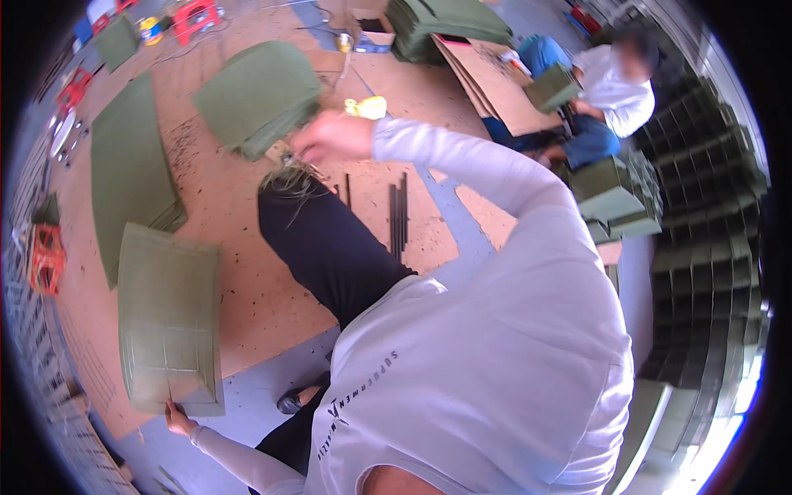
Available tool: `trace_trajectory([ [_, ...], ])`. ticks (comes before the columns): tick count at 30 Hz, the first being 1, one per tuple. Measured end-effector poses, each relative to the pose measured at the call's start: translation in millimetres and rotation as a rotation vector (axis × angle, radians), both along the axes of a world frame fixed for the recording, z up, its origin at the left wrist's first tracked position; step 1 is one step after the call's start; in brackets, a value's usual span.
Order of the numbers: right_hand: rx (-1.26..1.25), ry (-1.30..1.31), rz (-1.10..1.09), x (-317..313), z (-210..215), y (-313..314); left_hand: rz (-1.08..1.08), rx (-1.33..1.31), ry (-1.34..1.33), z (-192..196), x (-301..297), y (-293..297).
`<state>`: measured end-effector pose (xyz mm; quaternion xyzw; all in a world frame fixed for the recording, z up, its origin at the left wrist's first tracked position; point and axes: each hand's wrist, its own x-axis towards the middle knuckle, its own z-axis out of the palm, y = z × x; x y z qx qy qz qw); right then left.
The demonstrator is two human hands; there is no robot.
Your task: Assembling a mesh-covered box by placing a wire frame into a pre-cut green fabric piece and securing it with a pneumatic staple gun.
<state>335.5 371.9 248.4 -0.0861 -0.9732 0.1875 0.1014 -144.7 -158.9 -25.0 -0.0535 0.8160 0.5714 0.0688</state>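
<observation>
My left hand [179, 419] pinches the near edge of a translucent olive-green sheet [169, 318], which has faint crease lines and hangs partly past the brown board. Over my knee, my right hand [338, 136] is smeared by motion, so its fingers cannot be read. Beside its fingertips is a small tan piece [280, 153], too blurred to name. Thin greenish strands [299, 190] lie loose across my dark trouser knee. Just beyond that hand rests a stack of olive-green sheets [260, 91] with rounded corners.
More long green sheets [132, 165] lie at the left, near a red stool [47, 260]. Black strips [398, 219] and a yellow item [367, 107] are on the brown board. A co-worker [615, 82] sits far right, holding a green piece [553, 88]. Green stacks [701, 206] line the right side.
</observation>
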Motion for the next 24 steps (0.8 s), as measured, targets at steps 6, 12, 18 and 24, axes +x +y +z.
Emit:
trace_trajectory([
  [6,-0.063,0.183,-0.926,232.9,8.9,-30.1,0.036,-0.202,0.041,9.9,-14.6,7.9],
  [12,-0.522,0.65,-1.375,363.0,-82.8,-89.7,0.027,-0.316,-0.013,11.3,-14.3,3.4],
  [18,-0.634,0.565,-1.744,397.9,-195.0,-149.9,0.05,-0.311,-0.043,26.1,6.5,17.7],
  [24,-0.504,0.366,-2.128,417.6,-266.9,-229.5,0.051,-0.287,-0.006,18.8,2.0,9.3],
])
